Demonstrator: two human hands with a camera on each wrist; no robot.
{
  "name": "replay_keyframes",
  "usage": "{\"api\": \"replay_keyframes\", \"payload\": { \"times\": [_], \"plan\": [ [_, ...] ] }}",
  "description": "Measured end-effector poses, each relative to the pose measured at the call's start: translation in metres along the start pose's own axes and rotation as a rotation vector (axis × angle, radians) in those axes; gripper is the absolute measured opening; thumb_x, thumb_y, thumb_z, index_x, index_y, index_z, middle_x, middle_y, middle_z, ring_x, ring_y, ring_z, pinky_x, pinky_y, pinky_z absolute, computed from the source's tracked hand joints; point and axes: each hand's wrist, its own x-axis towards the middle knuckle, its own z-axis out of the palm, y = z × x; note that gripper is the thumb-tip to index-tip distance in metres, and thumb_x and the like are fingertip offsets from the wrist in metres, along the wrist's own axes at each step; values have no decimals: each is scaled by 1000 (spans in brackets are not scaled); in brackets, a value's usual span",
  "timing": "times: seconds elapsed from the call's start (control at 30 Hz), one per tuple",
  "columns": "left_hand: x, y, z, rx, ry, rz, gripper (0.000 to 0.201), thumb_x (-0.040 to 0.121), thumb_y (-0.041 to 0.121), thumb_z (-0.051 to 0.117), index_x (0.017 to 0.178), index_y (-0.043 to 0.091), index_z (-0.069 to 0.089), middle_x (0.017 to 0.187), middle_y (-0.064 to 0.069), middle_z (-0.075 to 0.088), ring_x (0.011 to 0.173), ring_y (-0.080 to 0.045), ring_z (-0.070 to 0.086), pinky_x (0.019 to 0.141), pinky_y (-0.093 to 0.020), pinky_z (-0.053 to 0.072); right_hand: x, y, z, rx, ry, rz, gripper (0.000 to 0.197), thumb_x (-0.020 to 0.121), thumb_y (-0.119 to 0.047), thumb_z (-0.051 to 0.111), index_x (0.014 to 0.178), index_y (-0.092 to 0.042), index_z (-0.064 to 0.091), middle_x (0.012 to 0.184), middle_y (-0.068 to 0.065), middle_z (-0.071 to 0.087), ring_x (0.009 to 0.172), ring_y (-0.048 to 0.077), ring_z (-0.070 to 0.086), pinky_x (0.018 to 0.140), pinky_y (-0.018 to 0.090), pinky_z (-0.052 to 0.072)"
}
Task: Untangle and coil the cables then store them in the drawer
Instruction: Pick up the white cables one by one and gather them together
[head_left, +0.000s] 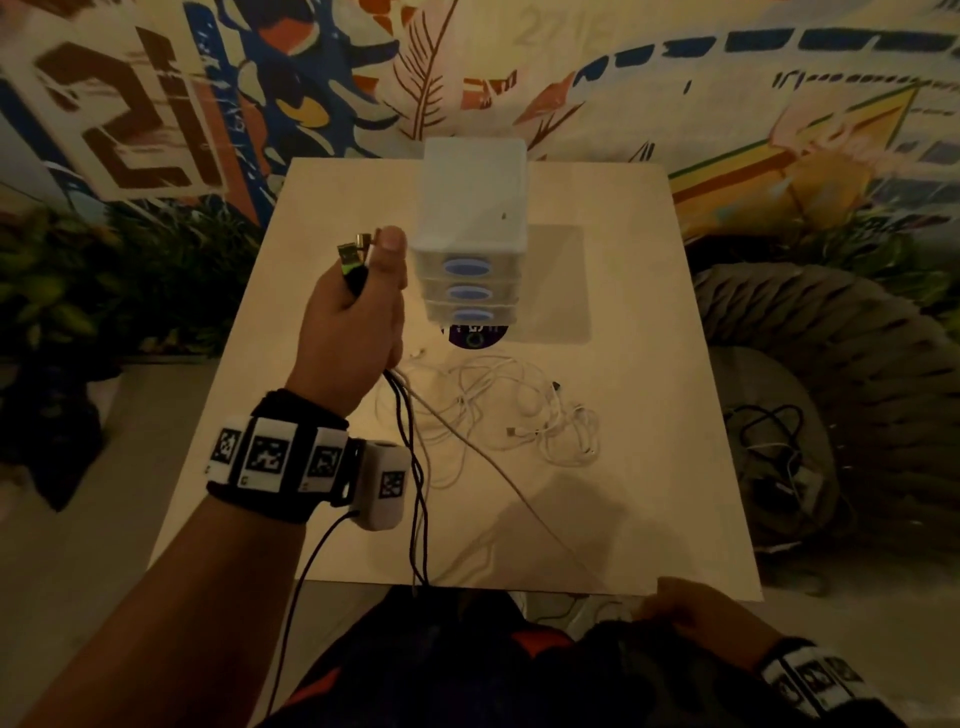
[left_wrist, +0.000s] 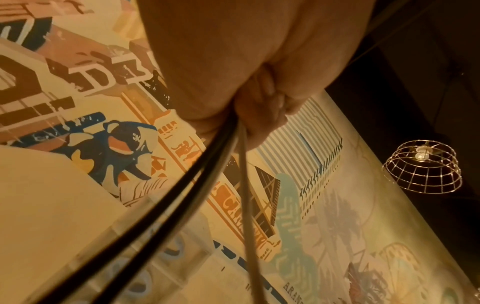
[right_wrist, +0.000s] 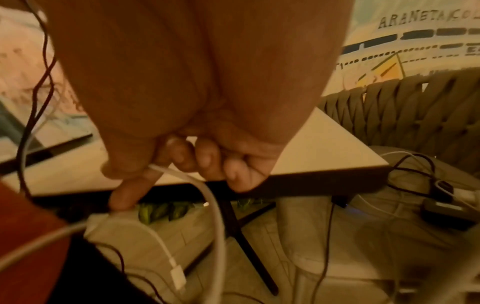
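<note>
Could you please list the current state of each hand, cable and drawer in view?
Left hand: raised, gripping cable plugs.
Black cable: hanging from the left hand.
Right hand: pinching the white cable.
White cables: tangled on the table.
Drawers: all three closed.

Black cables: plug ends bunched upright, strands hanging past table edge. White cable: taut diagonal, free end drooping. White tangle loose on table before three-drawer unit, drawers shut.
</note>
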Motion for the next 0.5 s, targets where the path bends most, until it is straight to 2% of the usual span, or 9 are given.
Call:
{"api": "replay_keyframes", "payload": {
  "times": [0.1, 0.17, 0.2, 0.23, 0.27, 0.33, 0.4, 0.43, 0.5],
  "plan": [
    [-5, 2, 5, -36, -65, -17, 44, 109, 39, 39, 68, 22, 38, 52, 2, 23, 38, -11, 19, 40, -19, 23, 11, 11, 13, -19, -31, 68, 56, 49, -105, 26, 74, -70, 60, 116, -20, 63, 112, 3, 55, 98, 21, 41],
    [-8, 3, 9, -46, -105, -6, 46, 110, 37, 38, 67, 22, 36, 50, 6, 26, 37, -11, 21, 40, -19, 25, 12, 7, 17, -84, -77, 86, 46, 53, -105, 26, 73, -76, 55, 125, -13, 65, 118, 10, 57, 103, 25, 41],
    [-9, 4, 11, -51, -125, -7, 45, 110, 36, 37, 67, 22, 36, 50, 6, 27, 37, -11, 21, 40, -20, 25, 11, 4, 17, -105, -98, 75, 58, 46, -108, 22, 83, -77, 54, 130, -10, 64, 121, 12, 57, 108, 29, 41],
    [-11, 6, 12, -55, -148, -12, 45, 110, 36, 38, 68, 21, 36, 50, 6, 28, 38, -12, 21, 41, -21, 25, 13, 2, 16, -119, -124, 51, 84, 38, -110, 17, 102, -72, 55, 134, -8, 63, 124, 14, 57, 111, 32, 40],
    [-12, 7, 14, -57, -171, -18, 44, 110, 36, 39, 68, 21, 39, 51, 6, 28, 39, -12, 21, 42, -23, 26, 14, 1, 13, -161, -158, 50, 107, 36, -110, 16, 124, -60, 53, 137, -5, 61, 126, 16, 56, 112, 34, 40],
    [-16, 11, 18, -35, -207, -19, 36, 108, 34, 47, 73, 29, 53, 52, 10, 33, 41, -12, 24, 44, -25, 27, 13, -13, 1, -237, -192, 78, 115, 50, -106, 29, 145, -42, 43, 141, -1, 59, 125, 20, 59, 110, 35, 43],
    [-19, 15, 20, 31, -224, 5, 17, 104, 27, 55, 88, 31, 61, 51, 14, 44, 43, -11, 29, 45, -27, 28, 10, -33, -16, -262, -169, 71, 101, 61, -96, 49, 146, -44, 37, 129, -3, 65, 112, 19, 67, 101, 32, 51],
    [-19, 16, 20, 62, -235, 17, 9, 103, 24, 58, 95, 27, 61, 52, 14, 48, 44, -12, 30, 45, -30, 29, 7, -44, -26, -303, -124, 40, 87, 73, -84, 58, 147, -45, 35, 117, -8, 66, 101, 13, 68, 94, 28, 52],
    [-21, 15, 20, 73, -302, 42, 4, 102, 27, 60, 99, 26, 62, 53, 12, 45, 45, -15, 31, 46, -31, 30, -3, -76, -51, -369, 33, -41, 78, 82, -72, 61, 148, -48, 30, 99, -17, 63, 83, 1, 63, 81, 20, 50]
  ]
}}
